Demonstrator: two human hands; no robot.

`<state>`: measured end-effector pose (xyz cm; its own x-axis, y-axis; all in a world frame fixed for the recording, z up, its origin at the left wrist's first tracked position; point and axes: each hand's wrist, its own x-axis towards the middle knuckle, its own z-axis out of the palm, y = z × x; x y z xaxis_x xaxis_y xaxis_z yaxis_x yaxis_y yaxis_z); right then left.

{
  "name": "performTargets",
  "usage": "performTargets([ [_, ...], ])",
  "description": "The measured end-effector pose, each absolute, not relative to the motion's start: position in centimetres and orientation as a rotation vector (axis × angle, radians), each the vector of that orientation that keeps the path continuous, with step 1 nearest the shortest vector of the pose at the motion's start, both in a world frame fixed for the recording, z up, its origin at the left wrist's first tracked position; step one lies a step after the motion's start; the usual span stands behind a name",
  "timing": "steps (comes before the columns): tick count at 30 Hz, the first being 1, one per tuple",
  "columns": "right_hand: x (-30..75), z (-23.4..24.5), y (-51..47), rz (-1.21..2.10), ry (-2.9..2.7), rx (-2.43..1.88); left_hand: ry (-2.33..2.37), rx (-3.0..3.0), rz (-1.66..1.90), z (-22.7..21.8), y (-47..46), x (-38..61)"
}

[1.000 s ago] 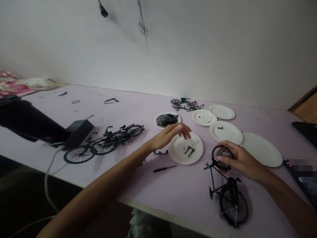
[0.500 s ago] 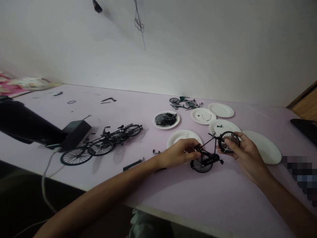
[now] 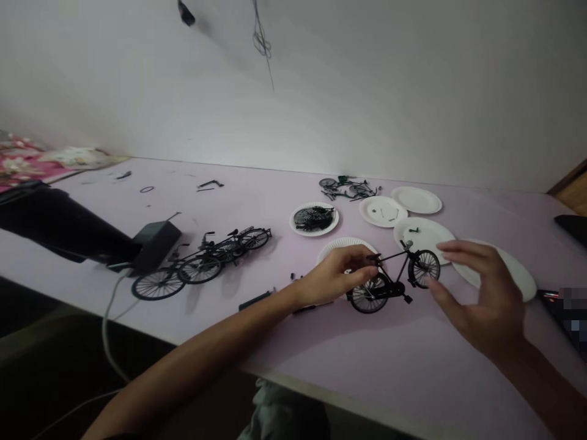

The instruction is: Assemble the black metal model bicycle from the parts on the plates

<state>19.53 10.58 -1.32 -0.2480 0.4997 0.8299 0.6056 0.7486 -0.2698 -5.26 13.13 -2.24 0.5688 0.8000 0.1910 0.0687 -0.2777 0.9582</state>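
Observation:
A small black model bicycle (image 3: 393, 278) stands upright on the pale purple table (image 3: 284, 342), in front of a white paper plate (image 3: 337, 245). My left hand (image 3: 337, 275) is closed in a pinch on the bicycle's rear end, near the saddle. My right hand (image 3: 481, 293) hovers just right of the front wheel, fingers spread and holding nothing.
Several white paper plates (image 3: 424, 232) with small parts lie behind the bicycle; one plate (image 3: 314, 219) holds dark pieces. Finished model bicycles (image 3: 202, 263) lie to the left beside a black box (image 3: 153, 237) with a cable. A screwdriver (image 3: 254, 300) lies near my left forearm.
My right hand let go of the front wheel and opened. The model bicycle went from lying at the table's near edge to standing upright, held by my left hand at its rear.

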Motion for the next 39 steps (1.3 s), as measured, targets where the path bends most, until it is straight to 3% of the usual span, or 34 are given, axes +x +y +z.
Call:
performTargets([
  [11, 17.0, -1.7, 9.0, -0.691, -2.361, -0.639, 0.592, 2.106, 0.838, -0.4, 11.0, -4.9],
  [22, 19.0, -0.8, 10.0, -0.683, -2.276, -0.798, 0.665, 2.211, 0.97, 0.5, 14.1, -8.2],
  [31, 20.3, -1.1, 11.1, -0.651, -2.236, -0.928, 0.892, 2.945, 0.361, -2.1, 15.3, -8.2],
  [39, 20.1, -0.9, 10.9, -0.654, -2.226, -0.825, 0.954, 3.106, 0.364, -3.3, 15.0, -7.0],
])
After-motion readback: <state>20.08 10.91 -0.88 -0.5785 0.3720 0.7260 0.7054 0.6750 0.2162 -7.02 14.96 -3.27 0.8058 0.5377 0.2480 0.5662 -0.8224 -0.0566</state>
